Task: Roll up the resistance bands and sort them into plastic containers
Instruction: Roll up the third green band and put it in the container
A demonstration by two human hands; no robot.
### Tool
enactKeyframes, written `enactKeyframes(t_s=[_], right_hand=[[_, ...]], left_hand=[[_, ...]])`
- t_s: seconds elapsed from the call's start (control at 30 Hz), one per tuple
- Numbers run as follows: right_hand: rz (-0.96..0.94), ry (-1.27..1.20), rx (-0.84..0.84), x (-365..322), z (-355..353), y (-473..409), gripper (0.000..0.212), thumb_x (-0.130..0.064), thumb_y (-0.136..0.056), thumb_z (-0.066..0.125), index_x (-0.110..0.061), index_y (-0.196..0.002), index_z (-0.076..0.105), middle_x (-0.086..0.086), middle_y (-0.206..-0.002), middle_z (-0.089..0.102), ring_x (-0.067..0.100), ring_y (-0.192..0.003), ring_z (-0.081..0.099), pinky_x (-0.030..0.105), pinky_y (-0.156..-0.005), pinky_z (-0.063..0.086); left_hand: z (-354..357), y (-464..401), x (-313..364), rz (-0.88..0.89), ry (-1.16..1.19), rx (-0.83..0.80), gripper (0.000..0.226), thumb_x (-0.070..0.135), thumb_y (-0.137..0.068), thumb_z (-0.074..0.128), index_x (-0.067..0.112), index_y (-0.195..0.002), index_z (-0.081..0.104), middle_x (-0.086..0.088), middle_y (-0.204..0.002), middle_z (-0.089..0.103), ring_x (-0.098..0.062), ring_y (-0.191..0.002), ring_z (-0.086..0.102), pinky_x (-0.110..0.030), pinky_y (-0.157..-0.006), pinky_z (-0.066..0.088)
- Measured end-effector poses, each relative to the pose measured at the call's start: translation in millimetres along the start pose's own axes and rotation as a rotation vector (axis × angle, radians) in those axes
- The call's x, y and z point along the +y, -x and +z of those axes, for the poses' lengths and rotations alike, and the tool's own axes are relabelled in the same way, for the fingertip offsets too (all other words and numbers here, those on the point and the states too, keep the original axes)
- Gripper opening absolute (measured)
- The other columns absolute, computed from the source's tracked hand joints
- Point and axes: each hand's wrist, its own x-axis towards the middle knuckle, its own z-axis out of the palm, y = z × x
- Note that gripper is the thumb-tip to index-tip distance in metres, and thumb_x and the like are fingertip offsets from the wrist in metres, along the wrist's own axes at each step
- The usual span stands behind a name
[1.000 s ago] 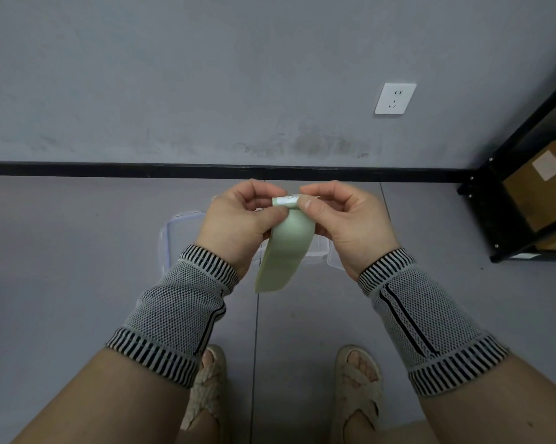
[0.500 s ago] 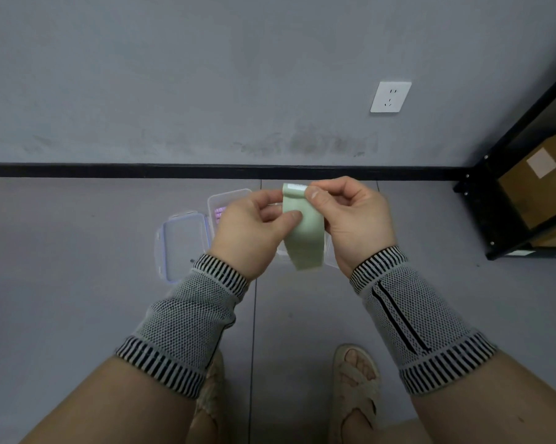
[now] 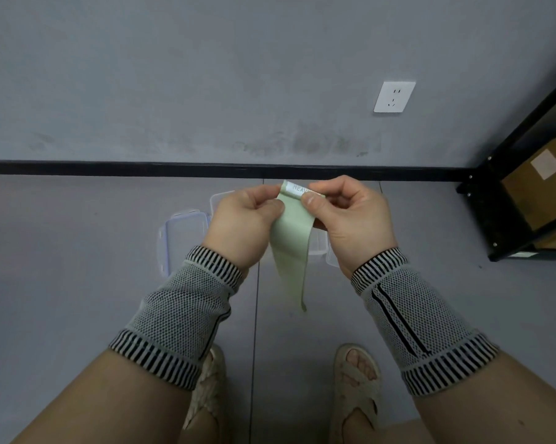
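Note:
A pale green resistance band [image 3: 290, 241] hangs in front of me, its top edge folded over with a white label. My left hand [image 3: 241, 225] pinches the band's upper left side with thumb and fingers. My right hand [image 3: 350, 216] pinches the top right corner, thumb on the label. The band's lower end dangles free and tapers to a narrow twist. Clear plastic containers [image 3: 180, 238] lie on the floor behind my hands, mostly hidden; another clear container edge [image 3: 321, 248] shows between band and right wrist.
A grey wall with a black baseboard [image 3: 110, 166] and a white socket [image 3: 394, 97] faces me. A black metal shelf [image 3: 507, 193] holding a cardboard box [image 3: 539, 184] stands at the right. My sandalled feet [image 3: 356, 386] are on the grey floor below.
The band hangs longer than half a second ago, its loose end dropped lower. Both hands shifted slightly and the white label now faces up at the top edge.

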Motion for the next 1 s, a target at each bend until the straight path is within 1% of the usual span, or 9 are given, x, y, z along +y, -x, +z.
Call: enactKeyframes(t_s=[0.1,0.17,0.3,0.4,0.5,0.63,0.7,0.9,1.0], right_hand=[[0.005,0.013,-0.036,-0.6,1.5,1.6,0.017,0.001,-0.079,0.071,-0.015,-0.075,0.065,0.008,-0.076,0.068,0.026,-0.076,0.068,0.047,-0.075,0.059],[0.008,0.028,-0.053,-0.9,2.1,2.5,0.019,0.002,-0.079,0.070,-0.014,-0.073,0.065,0.009,-0.075,0.068,0.031,-0.077,0.068,0.049,-0.075,0.058],[-0.015,0.074,-0.052,-0.3,4.6,3.4,0.022,0.002,-0.077,0.071,-0.018,-0.068,0.066,0.012,-0.077,0.070,0.033,-0.078,0.068,0.052,-0.075,0.057],[-0.057,0.136,-0.034,3.6,7.1,4.5,0.025,-0.002,-0.076,0.073,-0.023,-0.064,0.065,0.006,-0.072,0.069,0.024,-0.068,0.065,0.048,-0.071,0.057],[-0.084,0.167,-0.054,4.0,9.6,7.1,0.021,-0.005,-0.076,0.074,-0.022,-0.067,0.067,0.009,-0.075,0.071,0.028,-0.070,0.066,0.042,-0.069,0.058],[0.073,0.025,-0.206,0.3,2.5,3.6,0.021,-0.004,-0.082,0.068,-0.019,-0.068,0.071,0.003,-0.073,0.071,0.015,-0.068,0.064,0.031,-0.068,0.053],[0.133,-0.023,-0.252,0.1,-1.9,1.2,0.022,-0.002,-0.083,0.066,-0.017,-0.068,0.070,0.004,-0.070,0.069,0.015,-0.066,0.062,0.030,-0.066,0.050],[0.169,0.091,-0.349,-0.6,-5.5,0.7,0.014,-0.001,-0.082,0.068,-0.012,-0.079,0.060,0.005,-0.067,0.066,0.011,-0.059,0.059,0.024,-0.058,0.046],[0.151,0.062,-0.324,-1.2,-4.0,0.8,0.019,0.003,-0.082,0.066,-0.013,-0.077,0.056,0.008,-0.068,0.061,0.011,-0.058,0.056,0.021,-0.057,0.046]], left_hand=[[-3.3,0.1,2.5,-0.005,-0.021,0.017,0.027,0.003,-0.093,0.048,0.006,-0.113,0.065,-0.011,-0.104,0.070,-0.022,-0.096,0.066,-0.035,-0.091,0.052],[-5.5,0.6,3.7,0.016,-0.064,0.039,0.024,0.005,-0.092,0.050,0.011,-0.111,0.065,-0.011,-0.101,0.069,-0.022,-0.092,0.065,-0.037,-0.088,0.052],[-9.5,2.9,3.3,0.093,-0.165,0.060,0.017,0.012,-0.089,0.056,0.024,-0.099,0.063,-0.003,-0.076,0.070,-0.022,-0.080,0.064,-0.042,-0.081,0.051],[-8.7,3.2,3.7,0.131,-0.203,0.065,0.012,0.019,-0.087,0.062,0.021,-0.099,0.064,-0.007,-0.068,0.067,-0.022,-0.074,0.064,-0.041,-0.079,0.052],[-10.4,0.5,2.9,0.163,-0.252,0.089,0.009,0.019,-0.086,0.063,0.018,-0.095,0.063,-0.003,-0.059,0.059,-0.017,-0.061,0.057,-0.035,-0.068,0.051],[-18.5,-0.8,1.9,0.198,-0.300,0.048,0.006,0.016,-0.088,0.059,0.020,-0.092,0.061,-0.021,-0.069,0.062,-0.016,-0.059,0.053,-0.033,-0.061,0.048],[-20.8,-0.6,0.2,0.230,-0.362,0.013,0.006,0.017,-0.089,0.059,0.023,-0.091,0.060,-0.020,-0.068,0.060,-0.009,-0.053,0.047,-0.027,-0.055,0.042],[-21.2,-1.7,-5.8,0.287,-0.455,-0.057,0.017,0.018,-0.089,0.059,0.035,-0.088,0.056,0.000,-0.064,0.056,-0.013,-0.062,0.053,-0.033,-0.066,0.047],[-23.2,-1.2,-4.8,0.245,-0.427,-0.058,0.017,0.025,-0.087,0.062,0.030,-0.102,0.056,0.001,-0.069,0.065,-0.011,-0.067,0.059,-0.029,-0.070,0.050]])
